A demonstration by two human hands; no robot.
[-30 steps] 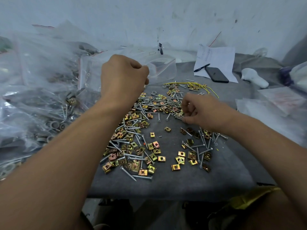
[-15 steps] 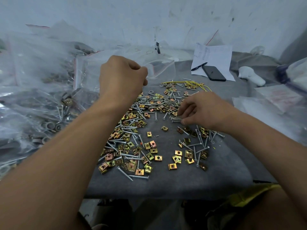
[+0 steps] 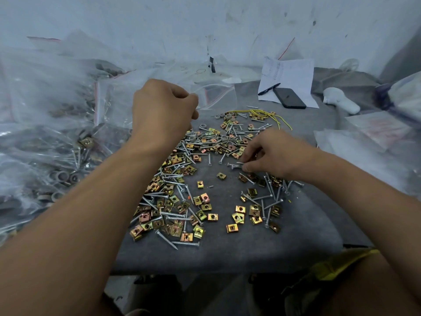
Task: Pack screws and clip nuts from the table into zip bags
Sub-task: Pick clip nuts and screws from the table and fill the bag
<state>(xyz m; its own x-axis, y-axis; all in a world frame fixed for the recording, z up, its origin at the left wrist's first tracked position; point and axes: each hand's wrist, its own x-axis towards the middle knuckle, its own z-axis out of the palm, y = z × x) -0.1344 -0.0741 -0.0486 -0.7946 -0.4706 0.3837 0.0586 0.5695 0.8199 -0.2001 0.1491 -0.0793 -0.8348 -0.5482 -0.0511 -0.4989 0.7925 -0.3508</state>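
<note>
You're mid-gather: right hand [image 3: 274,153] pinching screws [image 3: 235,165], left hand [image 3: 163,110] curled, contents unseen; next, bag [image 3: 218,93] 'em.

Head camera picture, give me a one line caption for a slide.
Right hand pinches screws from the scattered clip nuts while left hand hovers closed.

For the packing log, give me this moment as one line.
stage: gathering screws | right hand: pinching screws on table | left hand: raised, fingers curled, contents hidden | zip bag: lying behind
</note>
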